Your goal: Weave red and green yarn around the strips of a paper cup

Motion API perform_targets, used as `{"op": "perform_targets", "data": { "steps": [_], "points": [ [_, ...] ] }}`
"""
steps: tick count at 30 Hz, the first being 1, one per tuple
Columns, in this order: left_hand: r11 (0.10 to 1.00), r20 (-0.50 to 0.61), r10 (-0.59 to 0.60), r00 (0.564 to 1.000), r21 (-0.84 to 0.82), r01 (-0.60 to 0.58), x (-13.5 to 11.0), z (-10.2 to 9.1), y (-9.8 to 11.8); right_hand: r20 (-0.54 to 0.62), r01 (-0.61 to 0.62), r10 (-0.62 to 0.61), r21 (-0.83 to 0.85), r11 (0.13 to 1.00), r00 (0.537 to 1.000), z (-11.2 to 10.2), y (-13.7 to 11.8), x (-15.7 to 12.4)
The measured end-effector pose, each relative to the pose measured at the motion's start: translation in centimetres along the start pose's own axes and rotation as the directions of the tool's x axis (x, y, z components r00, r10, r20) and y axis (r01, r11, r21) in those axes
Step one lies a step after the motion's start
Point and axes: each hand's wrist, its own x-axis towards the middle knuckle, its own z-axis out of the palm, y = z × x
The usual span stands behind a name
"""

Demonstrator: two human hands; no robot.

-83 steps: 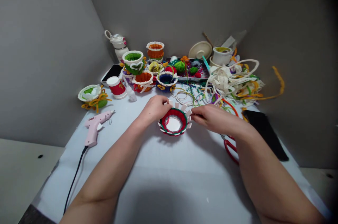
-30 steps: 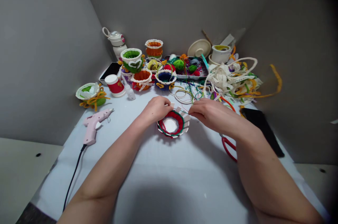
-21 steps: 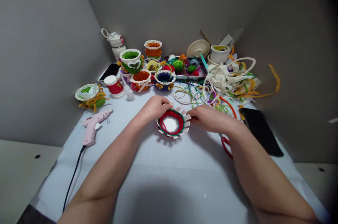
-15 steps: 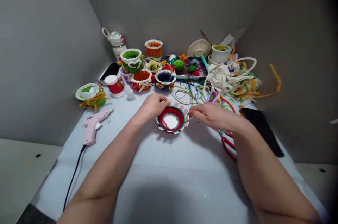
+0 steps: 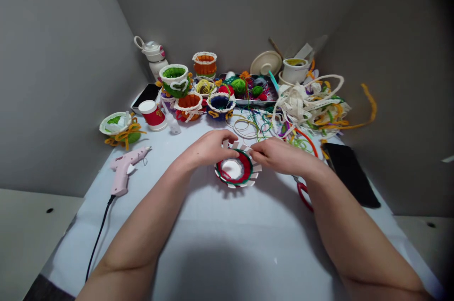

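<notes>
The left hand [image 5: 211, 147] curls over the upright white strips at the 10 o'clock side of a small woven basket [image 5: 234, 169], and the right hand [image 5: 278, 156] grips its rim at about 2 o'clock. The fingertips of both hands nearly meet at the top of the rim. Red and green yarn runs through the strips around a white base, and the basket sits on the white-covered surface [image 5: 213, 230].

A pink hot glue gun [image 5: 122, 173] lies at 9 o'clock, well apart from the basket. Red-handled scissors [image 5: 303, 197] lie just beyond the right forearm at 4 o'clock, beside a black phone [image 5: 347, 175]. At 12 o'clock stand finished baskets, including an orange one [image 5: 187, 107] and a blue one [image 5: 220, 104]. Tangled threads [image 5: 248, 126] and a heap of lace trim [image 5: 298, 107] lie at 1 o'clock.
</notes>
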Motion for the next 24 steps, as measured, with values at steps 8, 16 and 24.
{"op": "perform_targets", "data": {
  "steps": [8,16,24],
  "points": [
    [0.998,0.017,0.035,0.999,-0.054,-0.034,0.3,1.7,0.1,0.019,0.015,-0.017,0.092,0.996,1.0,-0.5,-0.7,-0.6],
    [0.965,0.041,-0.012,0.999,-0.261,0.022,0.7,1.0,-0.9,0.085,0.0,-0.023,0.261,0.965,0.996,-1.1,0.5,-0.7],
    [0.998,-0.101,-0.021,0.995,0.053,0.027,0.7,1.2,-0.7,-0.11,0.021,-0.006,0.134,0.991,0.994,-1.2,0.7,-0.9]
  ]
}}
